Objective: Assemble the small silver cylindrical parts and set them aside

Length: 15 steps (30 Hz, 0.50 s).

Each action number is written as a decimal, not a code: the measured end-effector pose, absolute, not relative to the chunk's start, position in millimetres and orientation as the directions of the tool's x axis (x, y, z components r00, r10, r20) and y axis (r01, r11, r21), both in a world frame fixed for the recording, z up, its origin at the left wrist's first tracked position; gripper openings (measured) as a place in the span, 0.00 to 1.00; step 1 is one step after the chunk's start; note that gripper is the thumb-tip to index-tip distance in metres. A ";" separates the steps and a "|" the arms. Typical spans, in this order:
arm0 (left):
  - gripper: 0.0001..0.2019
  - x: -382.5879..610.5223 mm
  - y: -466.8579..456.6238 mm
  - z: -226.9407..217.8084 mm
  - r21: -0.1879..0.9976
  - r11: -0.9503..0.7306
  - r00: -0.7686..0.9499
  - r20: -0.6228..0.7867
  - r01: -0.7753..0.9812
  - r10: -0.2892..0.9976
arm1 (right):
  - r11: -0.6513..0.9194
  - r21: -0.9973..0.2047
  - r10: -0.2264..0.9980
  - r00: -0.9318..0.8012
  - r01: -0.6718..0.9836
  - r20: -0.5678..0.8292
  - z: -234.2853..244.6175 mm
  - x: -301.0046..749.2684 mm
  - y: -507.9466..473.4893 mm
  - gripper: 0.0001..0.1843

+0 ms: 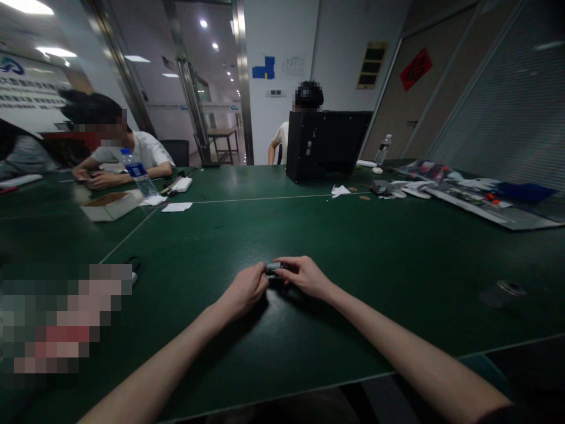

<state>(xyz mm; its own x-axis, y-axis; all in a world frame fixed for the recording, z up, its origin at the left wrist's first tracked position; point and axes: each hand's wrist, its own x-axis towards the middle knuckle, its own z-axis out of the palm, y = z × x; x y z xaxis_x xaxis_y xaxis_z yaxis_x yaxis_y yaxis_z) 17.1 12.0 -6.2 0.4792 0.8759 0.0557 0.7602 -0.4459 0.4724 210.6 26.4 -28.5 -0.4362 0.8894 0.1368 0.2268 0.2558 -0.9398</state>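
Note:
Both my hands meet at the middle of the green table (309, 235) on a small grey object (273, 268). My left hand (247, 288) is closed, its fingertips pinching the object's left end. My right hand (303, 275) curls over the object's right end from above. Most of the object is hidden by my fingers, so I cannot make out what it is. Both forearms reach in from the near edge of the table.
A person sits at the far left by a water bottle (138, 174) and an open cardboard box (111, 205). Another person sits behind a black monitor (324, 144). Papers and tools (468, 191) lie at the far right. A round fitting (511, 287) sits in the table near right.

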 end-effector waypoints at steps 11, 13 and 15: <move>0.10 16.5 10.9 -4.2 0.542 -0.432 0.483 0.053 0.721 0.874 | 0.261 -0.940 0.893 -0.425 0.219 0.149 -29.1 211.2 24.9 0.24; 0.10 16.5 10.4 -3.8 0.552 -0.432 0.485 0.057 0.713 0.873 | 0.254 -0.944 0.894 -0.423 0.209 0.147 -28.1 211.2 24.9 0.23; 0.10 16.6 10.2 -3.6 0.556 -0.430 0.483 0.059 0.711 0.874 | 0.251 -0.946 0.895 -0.422 0.206 0.145 -27.2 211.3 24.7 0.23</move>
<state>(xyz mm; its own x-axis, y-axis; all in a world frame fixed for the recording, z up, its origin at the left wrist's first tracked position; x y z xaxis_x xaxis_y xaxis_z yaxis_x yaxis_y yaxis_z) 16.6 10.2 -3.6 0.4830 0.8737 0.0587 0.7108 -0.4303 0.5564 211.3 24.7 -27.2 -0.4225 0.8946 0.1454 0.2059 0.2510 -0.9458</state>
